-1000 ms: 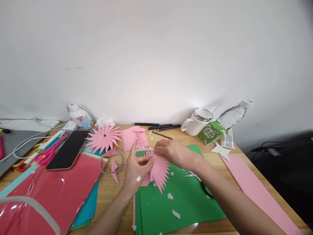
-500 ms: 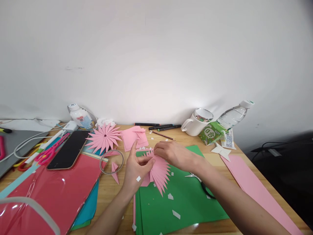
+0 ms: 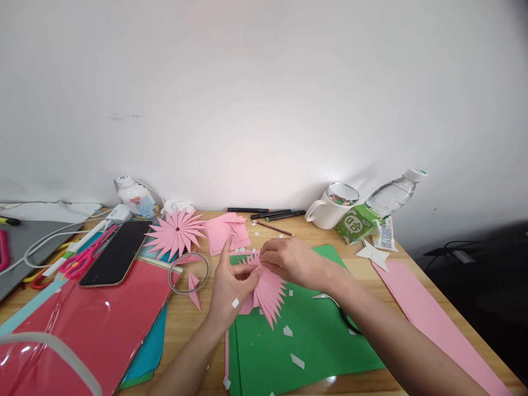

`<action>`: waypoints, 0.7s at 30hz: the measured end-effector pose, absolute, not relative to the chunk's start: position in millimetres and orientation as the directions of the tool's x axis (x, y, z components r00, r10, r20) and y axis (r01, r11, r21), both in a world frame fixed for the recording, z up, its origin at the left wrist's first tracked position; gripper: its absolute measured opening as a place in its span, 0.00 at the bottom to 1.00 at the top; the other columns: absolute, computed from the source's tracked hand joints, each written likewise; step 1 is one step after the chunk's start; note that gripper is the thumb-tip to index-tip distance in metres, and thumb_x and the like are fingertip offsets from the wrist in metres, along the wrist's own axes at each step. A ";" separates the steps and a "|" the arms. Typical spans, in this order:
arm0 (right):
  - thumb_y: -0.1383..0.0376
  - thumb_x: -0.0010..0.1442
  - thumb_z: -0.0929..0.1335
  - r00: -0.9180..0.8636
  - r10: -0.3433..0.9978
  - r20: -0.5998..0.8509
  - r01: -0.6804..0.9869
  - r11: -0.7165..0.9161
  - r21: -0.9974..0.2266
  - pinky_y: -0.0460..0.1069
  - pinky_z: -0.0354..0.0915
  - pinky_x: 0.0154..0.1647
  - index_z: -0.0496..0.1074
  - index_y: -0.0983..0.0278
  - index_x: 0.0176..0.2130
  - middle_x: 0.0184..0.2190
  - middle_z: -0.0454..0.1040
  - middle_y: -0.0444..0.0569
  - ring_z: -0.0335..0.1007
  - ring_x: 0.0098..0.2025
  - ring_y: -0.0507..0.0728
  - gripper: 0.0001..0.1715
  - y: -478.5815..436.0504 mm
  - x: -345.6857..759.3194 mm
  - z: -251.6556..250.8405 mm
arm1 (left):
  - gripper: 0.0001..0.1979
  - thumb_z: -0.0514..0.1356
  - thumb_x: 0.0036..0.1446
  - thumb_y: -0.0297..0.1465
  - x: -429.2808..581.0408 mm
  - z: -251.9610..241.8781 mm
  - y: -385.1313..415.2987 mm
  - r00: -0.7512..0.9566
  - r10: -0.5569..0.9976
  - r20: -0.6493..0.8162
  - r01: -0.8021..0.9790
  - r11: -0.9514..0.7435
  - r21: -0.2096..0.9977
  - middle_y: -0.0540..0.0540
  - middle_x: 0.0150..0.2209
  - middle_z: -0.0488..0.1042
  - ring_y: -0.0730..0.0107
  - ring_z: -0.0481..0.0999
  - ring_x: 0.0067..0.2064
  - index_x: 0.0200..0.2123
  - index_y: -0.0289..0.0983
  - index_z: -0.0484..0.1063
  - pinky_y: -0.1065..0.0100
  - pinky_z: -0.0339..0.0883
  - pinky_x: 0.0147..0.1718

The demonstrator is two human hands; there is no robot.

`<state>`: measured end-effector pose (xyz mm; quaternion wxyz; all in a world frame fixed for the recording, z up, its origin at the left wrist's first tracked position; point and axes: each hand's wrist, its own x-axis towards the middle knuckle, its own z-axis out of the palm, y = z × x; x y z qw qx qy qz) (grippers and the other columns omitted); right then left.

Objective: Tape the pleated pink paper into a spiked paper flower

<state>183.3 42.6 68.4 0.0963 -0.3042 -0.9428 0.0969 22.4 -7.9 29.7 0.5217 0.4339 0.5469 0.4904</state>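
Between my hands is a pink folded paper flower, its pointed petals fanned out above green paper sheets. My left hand pinches its left edge between thumb and fingers, and a small white paper bit sticks to the back of that hand. The fingers of my right hand are closed on the flower's upper edge, partly hiding it. A finished-looking pink paper flower with a round centre hole lies to the left. Near my left hand are a roll of clear tape and a folded pink petal.
Black-handled scissors lie under my right forearm. Behind stand a white mug, a green box and a tilted water bottle. Pink squares, markers, a phone and pink scissors lie about.
Almost nothing differs. Both hands keep their hold on the pink flower, with only a very slight shift of the fingers and right forearm.
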 end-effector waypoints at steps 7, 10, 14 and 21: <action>0.71 0.61 0.64 -0.752 0.642 0.147 0.557 0.739 -0.379 0.46 0.59 0.32 0.74 0.67 0.31 0.30 0.74 0.51 0.68 0.31 0.52 0.11 43.5 183.9 66.0 | 0.53 0.66 0.44 0.31 23.6 32.6 -9.4 -0.101 0.985 -0.142 -0.033 0.139 0.990 0.49 0.27 0.80 0.69 0.78 0.28 0.66 0.30 0.37 0.72 0.70 0.29; 0.70 0.61 0.65 -0.717 0.680 0.154 0.572 0.700 -0.427 0.46 0.59 0.31 0.75 0.66 0.30 0.29 0.74 0.50 0.68 0.29 0.52 0.11 44.3 183.3 65.7 | 0.51 0.66 0.45 0.31 24.9 32.7 -10.8 -0.136 0.984 -0.114 0.021 0.118 0.993 0.49 0.27 0.80 0.68 0.79 0.29 0.66 0.31 0.38 0.72 0.70 0.30; 0.72 0.56 0.67 -0.654 0.749 0.110 0.637 0.623 -0.455 0.45 0.58 0.30 0.74 0.66 0.25 0.24 0.73 0.47 0.65 0.26 0.51 0.09 42.0 177.7 69.2 | 0.51 0.65 0.46 0.30 26.2 27.9 -12.0 -0.124 0.990 -0.062 0.072 0.071 0.995 0.49 0.28 0.81 0.69 0.78 0.28 0.67 0.32 0.37 0.72 0.69 0.29; 0.78 0.47 0.65 -0.609 0.792 0.053 0.698 0.566 -0.439 0.45 0.52 0.27 0.66 0.66 0.16 0.17 0.66 0.42 0.53 0.21 0.48 0.13 38.3 169.6 72.7 | 0.50 0.64 0.47 0.31 26.7 28.7 -13.7 -0.136 0.990 -0.033 0.131 0.051 0.990 0.48 0.28 0.81 0.70 0.77 0.26 0.66 0.32 0.37 0.72 0.69 0.28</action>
